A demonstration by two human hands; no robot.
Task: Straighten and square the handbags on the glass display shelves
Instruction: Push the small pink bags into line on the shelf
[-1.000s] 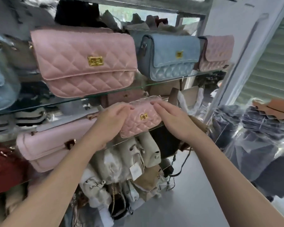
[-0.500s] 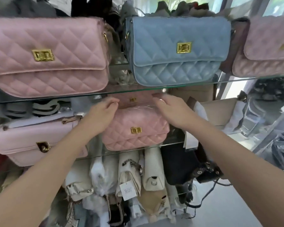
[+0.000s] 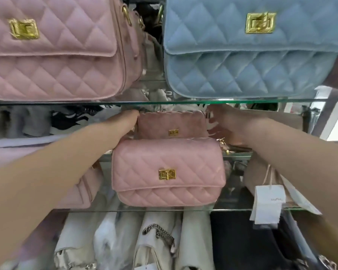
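Note:
On the middle glass shelf (image 3: 183, 210) a small pink quilted bag (image 3: 168, 172) with a gold clasp stands upright at the front edge. Right behind it stands a second small pink bag (image 3: 172, 123), partly hidden by the front one. Both my arms reach past the front bag. My left hand (image 3: 125, 123) holds the rear bag's left end, its fingertips out of sight behind the bag. At the rear bag's right end, my right hand (image 3: 224, 123) grips with fingers above and thumb below.
The upper glass shelf (image 3: 183, 102) carries a large pink quilted bag (image 3: 53, 47) and a blue quilted bag (image 3: 252, 49), close above my hands. A pale pink bag (image 3: 82, 188) sits left of the front bag. A beige bag with a paper tag (image 3: 267, 203) is on the right; several white bags hang below.
The small pink bag that both hands held now stands alone at the shelf's front. My hands have moved deeper in, onto the bag behind it. The camera has come closer.

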